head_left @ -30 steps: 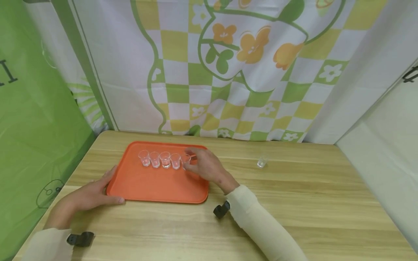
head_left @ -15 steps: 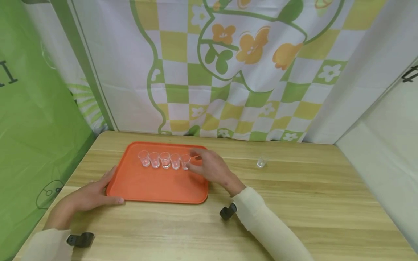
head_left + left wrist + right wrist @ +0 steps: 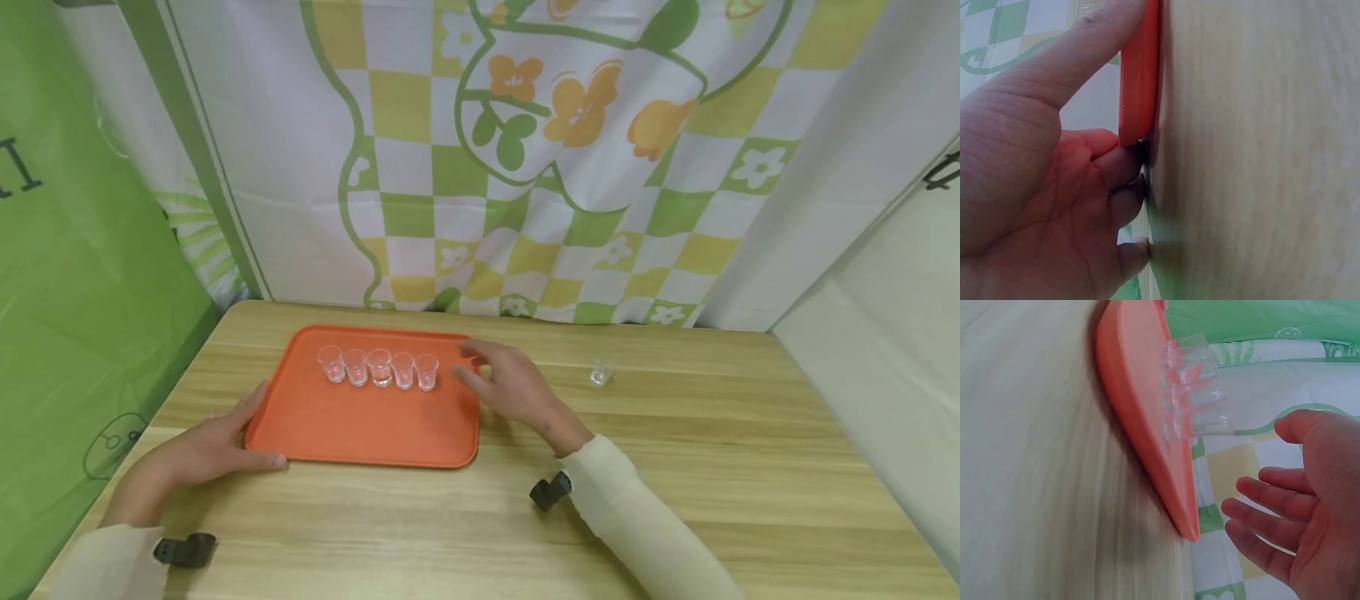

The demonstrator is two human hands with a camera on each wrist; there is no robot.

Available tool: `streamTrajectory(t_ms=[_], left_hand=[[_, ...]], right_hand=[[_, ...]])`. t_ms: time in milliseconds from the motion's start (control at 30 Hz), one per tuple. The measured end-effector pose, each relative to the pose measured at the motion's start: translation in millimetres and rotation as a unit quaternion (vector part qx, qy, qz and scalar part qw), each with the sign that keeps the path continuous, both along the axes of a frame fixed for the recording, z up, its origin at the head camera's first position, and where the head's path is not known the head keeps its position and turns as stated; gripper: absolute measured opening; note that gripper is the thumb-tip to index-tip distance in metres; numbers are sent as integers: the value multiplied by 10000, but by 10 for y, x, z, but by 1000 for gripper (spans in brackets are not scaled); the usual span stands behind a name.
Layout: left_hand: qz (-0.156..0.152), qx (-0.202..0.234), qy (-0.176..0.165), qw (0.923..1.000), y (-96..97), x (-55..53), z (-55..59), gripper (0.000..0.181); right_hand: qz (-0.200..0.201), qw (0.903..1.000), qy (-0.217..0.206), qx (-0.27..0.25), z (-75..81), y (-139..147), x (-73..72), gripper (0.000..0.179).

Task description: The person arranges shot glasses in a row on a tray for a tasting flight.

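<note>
In the head view, several small clear shot glasses (image 3: 381,369) stand upright in a row on an orange tray (image 3: 360,433). My left hand (image 3: 206,446) rests at the tray's near left corner. Its thumb lies along the front edge and its fingers reach up the left side; the left wrist view shows the fingers against the tray rim (image 3: 1138,94). Nothing is in my right hand (image 3: 513,387), which hovers over the tray's right edge, apart from the rightmost glass. Its thumb and fingers are spread in the right wrist view, beside the glasses (image 3: 1200,415).
Another small clear glass (image 3: 601,372) stands by itself on the wooden table (image 3: 675,450), right of the tray. A patterned cloth (image 3: 540,208) hangs behind the table's back edge. A green panel (image 3: 90,292) is on the left.
My right hand has let go of the rightmost glass and drawn away to the right. That glass stays upright at the end of the row. The left hand and tray have not moved.
</note>
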State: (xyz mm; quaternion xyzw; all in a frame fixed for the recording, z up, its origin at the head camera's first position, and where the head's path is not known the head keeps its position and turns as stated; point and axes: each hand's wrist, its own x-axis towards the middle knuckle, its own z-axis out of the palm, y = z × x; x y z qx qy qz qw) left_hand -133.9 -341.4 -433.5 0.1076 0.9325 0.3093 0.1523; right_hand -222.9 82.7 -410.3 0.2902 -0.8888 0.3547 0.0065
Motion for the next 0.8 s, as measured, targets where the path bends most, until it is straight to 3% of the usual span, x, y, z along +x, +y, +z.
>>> streamTrajectory(t_ms=[333,800], left_hand=[[1,-21,-47,10000,2,0,12,117],[-2,-1,-48,10000,-1,6,11,117]], right_hand=[[-236,9992,80,323,-14,181,54,43],[-368,9965,655,366,-30,541,158,41]])
